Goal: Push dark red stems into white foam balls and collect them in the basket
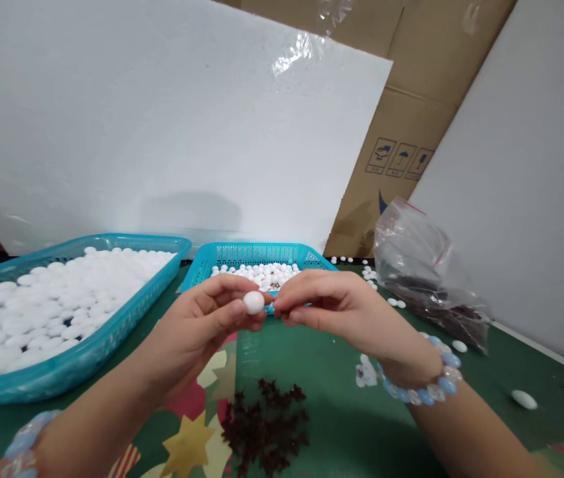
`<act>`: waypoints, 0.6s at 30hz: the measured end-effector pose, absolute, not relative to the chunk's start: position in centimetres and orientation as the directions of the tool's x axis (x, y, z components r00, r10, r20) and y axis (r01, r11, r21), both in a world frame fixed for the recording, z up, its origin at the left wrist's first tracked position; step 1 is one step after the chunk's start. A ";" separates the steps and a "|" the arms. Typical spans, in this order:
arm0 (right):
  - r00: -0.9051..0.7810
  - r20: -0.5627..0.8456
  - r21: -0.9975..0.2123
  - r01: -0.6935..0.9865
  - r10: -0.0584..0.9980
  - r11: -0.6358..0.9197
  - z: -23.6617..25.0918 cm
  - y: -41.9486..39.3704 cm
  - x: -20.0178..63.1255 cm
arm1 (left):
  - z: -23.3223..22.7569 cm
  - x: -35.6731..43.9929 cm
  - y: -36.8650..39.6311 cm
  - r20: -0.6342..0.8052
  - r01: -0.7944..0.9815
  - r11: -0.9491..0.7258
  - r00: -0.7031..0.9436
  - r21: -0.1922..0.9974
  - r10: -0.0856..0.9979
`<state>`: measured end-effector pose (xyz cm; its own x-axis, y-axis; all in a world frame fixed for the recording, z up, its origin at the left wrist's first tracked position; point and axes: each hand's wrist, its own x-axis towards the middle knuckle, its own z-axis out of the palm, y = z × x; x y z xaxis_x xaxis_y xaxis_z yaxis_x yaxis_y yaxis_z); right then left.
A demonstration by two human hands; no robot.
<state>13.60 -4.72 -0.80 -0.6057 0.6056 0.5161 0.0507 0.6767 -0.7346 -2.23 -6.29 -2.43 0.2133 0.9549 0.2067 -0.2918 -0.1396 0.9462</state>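
Hands (267, 312) pinch white bead (253, 302); carton (401, 159) bears handling symbols.

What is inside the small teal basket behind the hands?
The small teal basket holds white beads, with a few dark bits among them. The left hand and right hand cover its front part.

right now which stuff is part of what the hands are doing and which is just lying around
In use: white bead, left hand, right hand, pile of dark red bits, small teal basket.
Lying about: plastic bag, cardboard box, loose bead.
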 end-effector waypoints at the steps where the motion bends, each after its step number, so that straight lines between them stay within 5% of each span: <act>1: -0.598 0.511 -0.737 0.066 0.618 0.673 -0.8 -4.7 13.6 | -2.4 -2.2 -6.3 0.208 -0.283 -0.145 0.210 0.948 0.955; 9: -0.602 0.413 -0.873 -0.046 0.683 0.486 -1.1 -4.4 13.0 | -2.6 -2.3 -6.2 0.191 -0.262 -0.132 0.212 0.956 0.958; 18: -0.523 0.375 -0.887 0.038 0.765 0.461 -1.0 -4.8 13.2 | -2.5 -1.7 -6.4 0.133 -0.278 -0.083 0.167 0.957 0.977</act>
